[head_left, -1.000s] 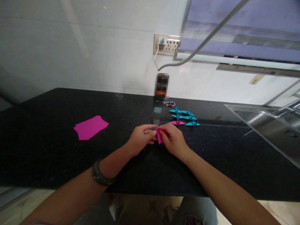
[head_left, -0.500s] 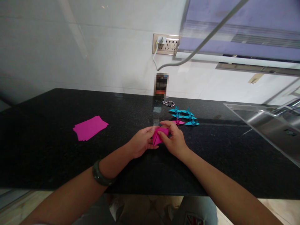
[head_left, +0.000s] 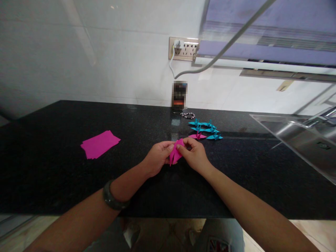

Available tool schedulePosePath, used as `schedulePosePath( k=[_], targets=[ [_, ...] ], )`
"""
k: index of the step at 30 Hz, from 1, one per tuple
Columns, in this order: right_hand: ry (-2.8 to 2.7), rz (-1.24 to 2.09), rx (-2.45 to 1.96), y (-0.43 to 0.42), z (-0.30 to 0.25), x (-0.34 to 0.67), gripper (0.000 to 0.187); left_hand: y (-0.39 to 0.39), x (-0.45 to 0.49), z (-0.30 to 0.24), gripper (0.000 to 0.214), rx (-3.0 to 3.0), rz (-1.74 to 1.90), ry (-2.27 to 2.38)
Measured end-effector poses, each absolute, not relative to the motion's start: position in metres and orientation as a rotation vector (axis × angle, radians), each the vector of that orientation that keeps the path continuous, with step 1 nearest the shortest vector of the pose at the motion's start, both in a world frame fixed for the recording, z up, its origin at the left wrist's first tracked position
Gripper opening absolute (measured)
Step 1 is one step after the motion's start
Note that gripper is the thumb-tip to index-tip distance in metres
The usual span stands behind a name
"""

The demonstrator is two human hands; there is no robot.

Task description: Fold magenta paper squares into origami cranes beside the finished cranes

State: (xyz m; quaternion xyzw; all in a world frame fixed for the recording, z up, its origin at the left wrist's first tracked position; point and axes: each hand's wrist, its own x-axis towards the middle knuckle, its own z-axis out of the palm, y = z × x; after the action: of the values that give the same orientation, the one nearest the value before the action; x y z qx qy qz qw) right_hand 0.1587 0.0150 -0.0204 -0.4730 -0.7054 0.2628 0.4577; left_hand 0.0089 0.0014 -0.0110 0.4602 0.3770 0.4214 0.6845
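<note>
Bangle [head_left: 114, 196], dark and thick, is worn above the left hand [head_left: 157, 158], by which the left side of a folded piece of pink paper [head_left: 176, 152] is pinched between thumb and fingers. The right side is pinched by the right hand [head_left: 196, 154], its thumb pressed flat on the face. The piece is thus held between both hands, over the black counter [head_left: 173, 196]; whether the counter is touched cannot be told. Several folds appear to have been made, since layers and a split point can be seen at the lower end, but no neck or spread wings have been formed, so the piece is judged to be partway done. Well apart to the left, a loose stack of flat pink sheets [head_left: 101, 144] is left unfolded. Just beyond the right hand, finished work is grouped: one pink crane [head_left: 197, 136] and five blue cranes [head_left: 214, 137]. Farther back, a beaded bracelet [head_left: 188, 115] is laid near a blurred upright object [head_left: 179, 95], set against the wall.
</note>
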Motion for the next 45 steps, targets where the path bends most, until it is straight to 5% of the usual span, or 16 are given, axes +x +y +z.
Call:
schedulePosePath(
  k=[16,45],
  targets=[
    [-1.649,0.781,-1.128,0.012,-0.016,0.154,0.013,-0.001,0.011,-0.005,0.022,1.167,0.960,1.074],
    [-1.763,0.622,-1.137,0.010,-0.010,0.157,0.017,0.002,0.008,-0.008,0.028,1.418,0.878,1.170]
  ],
)
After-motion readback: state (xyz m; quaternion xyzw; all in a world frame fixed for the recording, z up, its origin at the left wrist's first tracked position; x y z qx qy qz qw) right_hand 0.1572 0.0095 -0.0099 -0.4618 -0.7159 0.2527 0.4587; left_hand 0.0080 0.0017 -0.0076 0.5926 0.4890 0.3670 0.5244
